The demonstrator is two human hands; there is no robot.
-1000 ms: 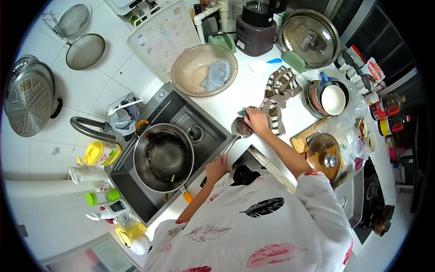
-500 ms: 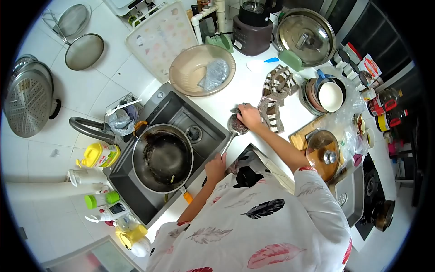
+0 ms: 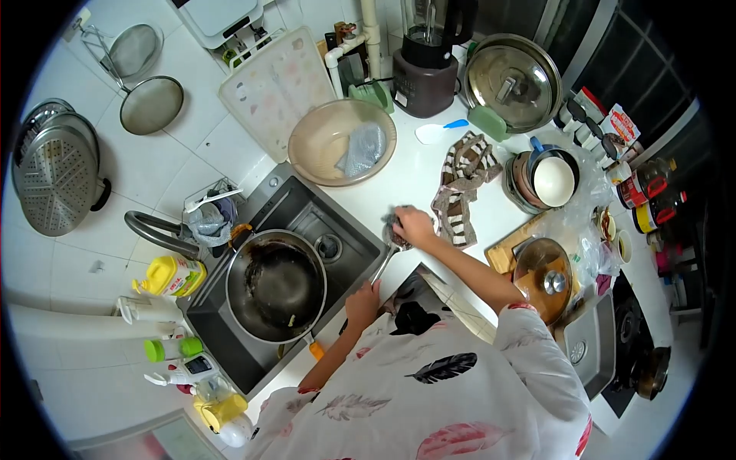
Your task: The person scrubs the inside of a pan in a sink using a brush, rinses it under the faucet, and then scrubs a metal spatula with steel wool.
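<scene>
My left hand (image 3: 362, 305) is wrapped round the handle of a metal ladle (image 3: 381, 264) at the counter edge, just right of the sink. The ladle's bowl end lies under my right hand (image 3: 412, 227), whose fingers press a dark grey scrubber (image 3: 392, 221) against it. Part of the bowl is hidden by those fingers. Left of my hands, a blackened wok (image 3: 276, 285) rests in the dark sink (image 3: 222, 345), its orange-tipped handle toward me. A striped brown cloth (image 3: 458, 192) lies right of my right hand.
Behind the sink stands a beige basin (image 3: 343, 175) with a grey cloth inside. A blender (image 3: 424, 84), a large steel lid (image 3: 512, 84) and stacked bowls (image 3: 553, 182) are at the back. A glass lid (image 3: 543, 282) sits on a wooden board at right; bottles line the left edge.
The view has tilted, so most things sit lower in the picture. My right hand has shifted slightly along the ladle's bowl toward the sink; both hands keep their hold.
</scene>
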